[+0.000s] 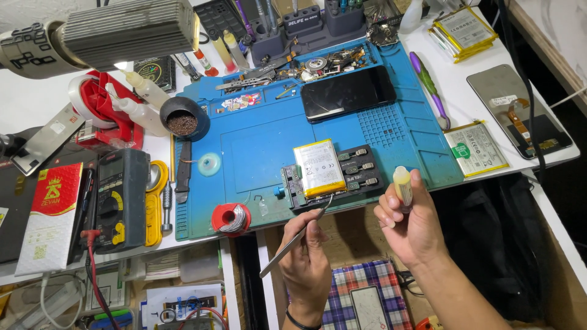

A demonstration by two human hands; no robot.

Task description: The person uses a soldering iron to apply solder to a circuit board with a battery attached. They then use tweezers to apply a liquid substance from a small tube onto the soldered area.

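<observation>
Blue work mat (257, 146) lay beyond the fingers; left hand (309, 256) pinched tweezers (293, 241), right hand (406, 223) gripped a small yellow bottle (402, 183).

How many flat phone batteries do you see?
3, maybe more: one battery on the blue mat, one loose battery right of it, and stacked batteries top right, count unclear.

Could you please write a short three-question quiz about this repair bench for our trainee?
1. True or false: the left hand holds metal tweezers whose tip points toward the battery.
2. What does the right hand hold? A) small yellowish bottle B) screwdriver C) solder spool
3. Fill in: the dark phone lies on the ____ work mat.

Key: 1 true; 2 A; 3 blue.
</observation>
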